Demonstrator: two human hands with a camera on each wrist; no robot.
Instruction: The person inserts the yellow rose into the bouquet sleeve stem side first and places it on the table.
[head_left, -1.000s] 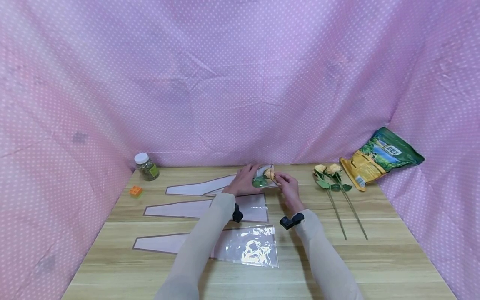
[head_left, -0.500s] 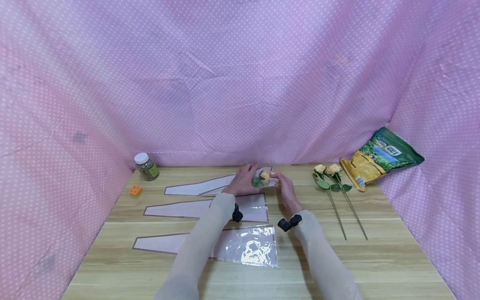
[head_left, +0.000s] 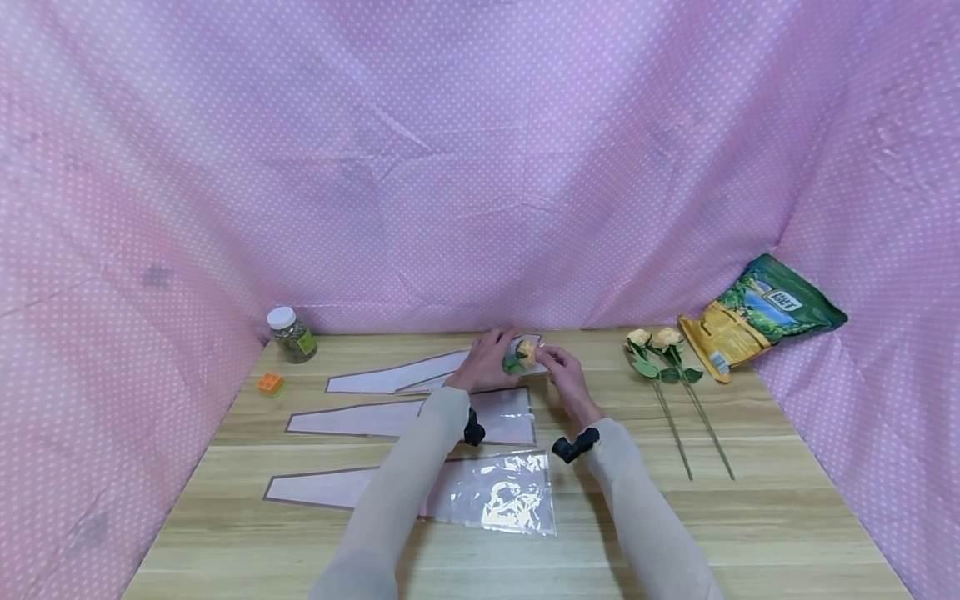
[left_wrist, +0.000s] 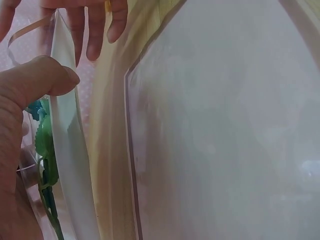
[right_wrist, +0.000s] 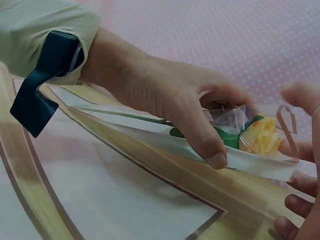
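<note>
My left hand (head_left: 487, 363) grips a clear-fronted, white-backed sleeve around its middle, thumb on the near side in the right wrist view. Inside lies a yellow rose (right_wrist: 261, 136) with green leaves, its head near the sleeve's wide right end and its stem (right_wrist: 125, 115) running toward the narrow end. My right hand (head_left: 570, 383) is at that wide end, fingertips beside the rose head; in the left wrist view the fingers of my right hand (left_wrist: 95, 30) are spread around the sleeve's mouth. Whether they touch the flower cannot be told.
Two flat sleeves, one middle (head_left: 337, 417) and one near (head_left: 322, 487), lie in front, another (head_left: 367, 381) under the held one. Two roses (head_left: 677, 373) lie to the right, by a green and yellow bag (head_left: 757, 312). A jar (head_left: 295, 340) and orange block (head_left: 270, 382) stand left.
The rose head has shifted left, farther inside the sleeve's mouth. My right hand has moved slightly left with it, while my left hand has kept its grip and place.
</note>
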